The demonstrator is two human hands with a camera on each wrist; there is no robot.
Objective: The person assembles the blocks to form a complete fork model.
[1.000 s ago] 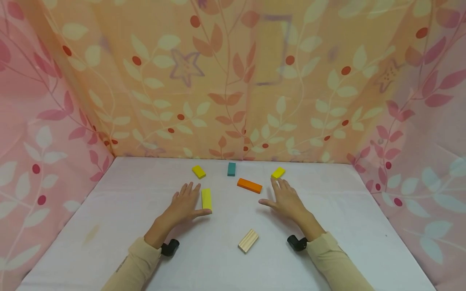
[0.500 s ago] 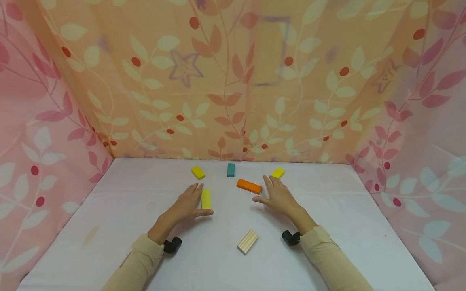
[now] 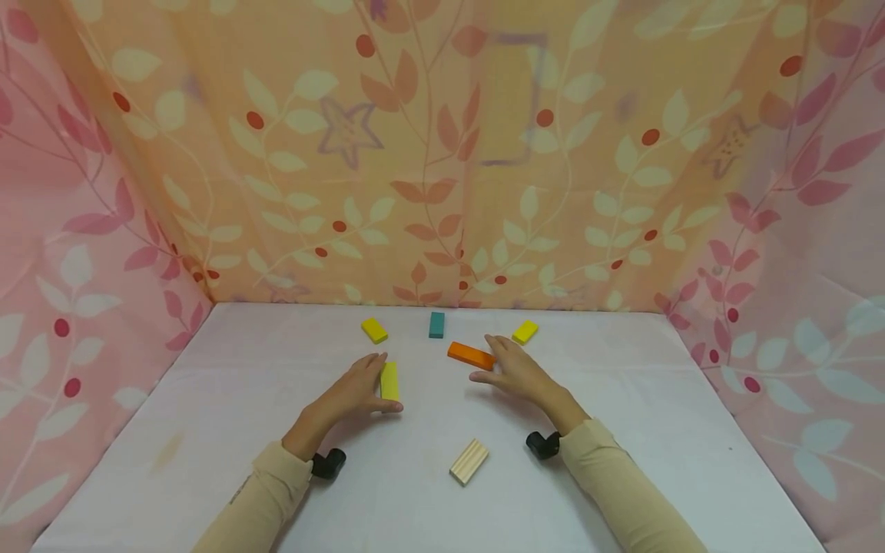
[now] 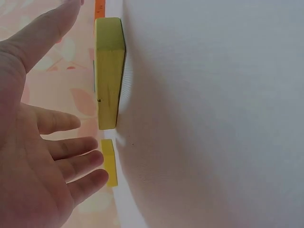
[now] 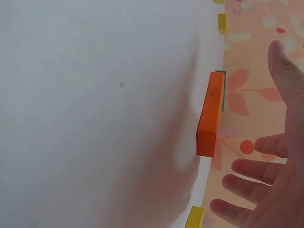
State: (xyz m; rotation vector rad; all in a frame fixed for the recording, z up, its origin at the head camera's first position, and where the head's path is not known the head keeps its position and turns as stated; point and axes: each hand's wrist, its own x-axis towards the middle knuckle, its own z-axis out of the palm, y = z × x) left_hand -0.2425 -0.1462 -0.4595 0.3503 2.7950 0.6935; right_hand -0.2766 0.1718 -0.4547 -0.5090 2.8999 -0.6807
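Observation:
In the head view my left hand (image 3: 351, 388) is spread above a long yellow block (image 3: 390, 382), thumb near its close end and fingers by its far end. The left wrist view shows that block (image 4: 109, 73) apart from the palm, with nothing held. My right hand (image 3: 522, 375) hovers with spread fingers at the right end of an orange block (image 3: 470, 355). In the right wrist view the orange block (image 5: 211, 114) stands clear of the fingers and thumb.
Behind lie a yellow block (image 3: 374, 330), a teal block (image 3: 436, 325) and another yellow block (image 3: 525, 332). A plain wooden block (image 3: 469, 461) lies nearer, between the forearms. Patterned cloth (image 3: 429, 153) walls off the back and sides of the white table (image 3: 228, 384).
My right hand has moved left, from the small yellow block to the orange one. The left hand has shifted slightly closer over the long yellow block. The blocks have stayed in place.

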